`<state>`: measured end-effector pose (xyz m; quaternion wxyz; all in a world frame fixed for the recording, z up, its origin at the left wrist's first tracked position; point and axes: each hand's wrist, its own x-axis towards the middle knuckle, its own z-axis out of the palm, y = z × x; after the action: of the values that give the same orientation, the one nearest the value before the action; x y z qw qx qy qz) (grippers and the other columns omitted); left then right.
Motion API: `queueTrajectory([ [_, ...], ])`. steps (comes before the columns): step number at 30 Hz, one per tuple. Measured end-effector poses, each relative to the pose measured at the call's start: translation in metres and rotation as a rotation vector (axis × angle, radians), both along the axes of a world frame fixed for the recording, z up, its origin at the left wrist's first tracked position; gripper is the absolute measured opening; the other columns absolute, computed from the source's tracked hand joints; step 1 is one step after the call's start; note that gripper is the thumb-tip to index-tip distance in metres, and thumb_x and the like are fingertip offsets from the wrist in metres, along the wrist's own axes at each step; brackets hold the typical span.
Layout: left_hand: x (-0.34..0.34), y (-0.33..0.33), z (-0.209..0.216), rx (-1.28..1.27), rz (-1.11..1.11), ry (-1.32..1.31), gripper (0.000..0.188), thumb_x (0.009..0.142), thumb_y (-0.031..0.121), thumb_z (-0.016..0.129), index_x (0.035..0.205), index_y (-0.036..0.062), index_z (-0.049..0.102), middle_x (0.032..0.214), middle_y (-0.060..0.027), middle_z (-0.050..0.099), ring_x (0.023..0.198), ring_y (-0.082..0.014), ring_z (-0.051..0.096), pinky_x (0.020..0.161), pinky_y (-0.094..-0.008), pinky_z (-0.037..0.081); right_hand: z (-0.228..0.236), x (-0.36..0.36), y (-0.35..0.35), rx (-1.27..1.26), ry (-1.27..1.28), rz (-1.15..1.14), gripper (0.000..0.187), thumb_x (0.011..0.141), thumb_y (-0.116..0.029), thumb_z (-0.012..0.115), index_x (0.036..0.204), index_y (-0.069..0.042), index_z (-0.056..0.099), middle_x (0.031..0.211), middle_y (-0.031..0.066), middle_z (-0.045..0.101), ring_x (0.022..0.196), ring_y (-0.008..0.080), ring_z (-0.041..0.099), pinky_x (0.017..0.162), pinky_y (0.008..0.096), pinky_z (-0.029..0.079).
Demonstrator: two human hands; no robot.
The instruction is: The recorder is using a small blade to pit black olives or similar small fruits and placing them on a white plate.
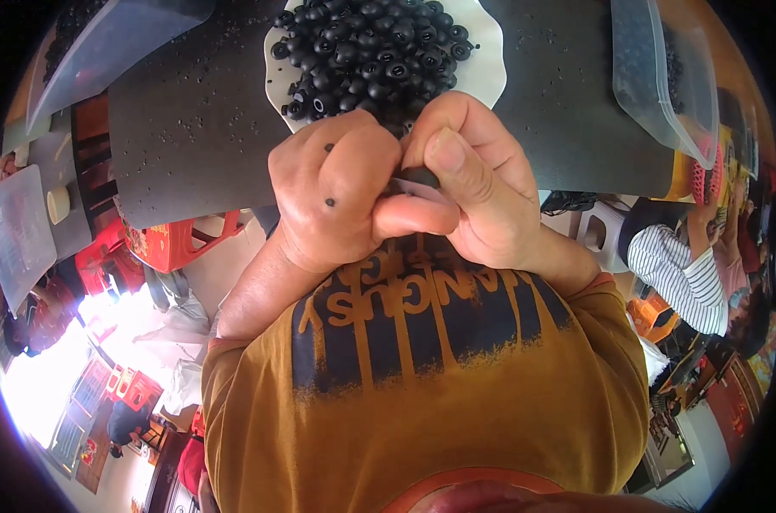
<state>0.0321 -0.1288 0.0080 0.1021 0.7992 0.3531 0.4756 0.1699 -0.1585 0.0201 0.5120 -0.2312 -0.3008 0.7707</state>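
Note:
Close in front of my chest, both hands work together at the near edge of a white plate (492, 51). My left hand (332, 188) is closed in a fist, its thumb pointing right; two small black crumbs stick to its back. What the fist grips is mostly hidden, but a thin flat edge shows by the thumb. With thumb and bent fingers, my right hand (482, 179) pinches a small black part (421, 177), which touches the left thumb. Black rounded parts (362, 56), several with ring-shaped openings, are heaped on the plate.
Black crumbs lie scattered over the dark table (191, 128). Clear plastic bins stand at the left (118, 51) and right (661, 77). Red stools (182, 242) are at the left beyond the table edge. Another person in a striped sleeve (683, 269) sits at the right by a pink basket (707, 175).

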Motion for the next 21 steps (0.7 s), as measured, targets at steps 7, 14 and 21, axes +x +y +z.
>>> queueTrajectory([
  [7, -0.002, 0.001, 0.003, -0.086, -0.096, 0.053, 0.051, 0.066, 0.056, 0.060, 0.062, 0.0073, 0.045, 0.053, -0.0038, 0.040, 0.043, -0.0212, 0.043, 0.036, -0.0288, 0.035, 0.001, 0.008, 0.001, 0.119, -0.113, -0.070, 0.016, 0.092, -0.020, 0.046, 0.091, -0.004, 0.047, 0.074, -0.0030, 0.048, 0.060, 0.0016, 0.039, 0.053, 0.0142, 0.034],
  [14, -0.015, -0.006, 0.001, -0.089, -0.050, 0.132, 0.056, 0.066, 0.058, 0.059, 0.055, 0.0087, 0.037, 0.049, -0.0018, 0.035, 0.038, -0.0192, 0.038, 0.034, -0.0282, 0.031, 0.030, 0.111, 0.045, 0.549, -1.118, -1.389, 0.022, 0.084, -0.020, 0.058, 0.087, 0.002, 0.055, 0.075, 0.0091, 0.059, 0.057, 0.0080, 0.053, 0.049, 0.0178, 0.042],
  [21, -0.015, -0.012, 0.002, -0.125, -0.005, 0.139, 0.056, 0.066, 0.058, 0.060, 0.054, 0.0088, 0.036, 0.048, -0.0017, 0.033, 0.037, -0.0188, 0.036, 0.033, -0.0278, 0.030, 0.039, 0.190, 0.058, 0.561, -2.234, -1.168, 0.026, 0.078, -0.022, 0.066, 0.099, -0.007, 0.063, 0.077, 0.0045, 0.060, 0.074, 0.0110, 0.057, 0.067, 0.0231, 0.044],
])
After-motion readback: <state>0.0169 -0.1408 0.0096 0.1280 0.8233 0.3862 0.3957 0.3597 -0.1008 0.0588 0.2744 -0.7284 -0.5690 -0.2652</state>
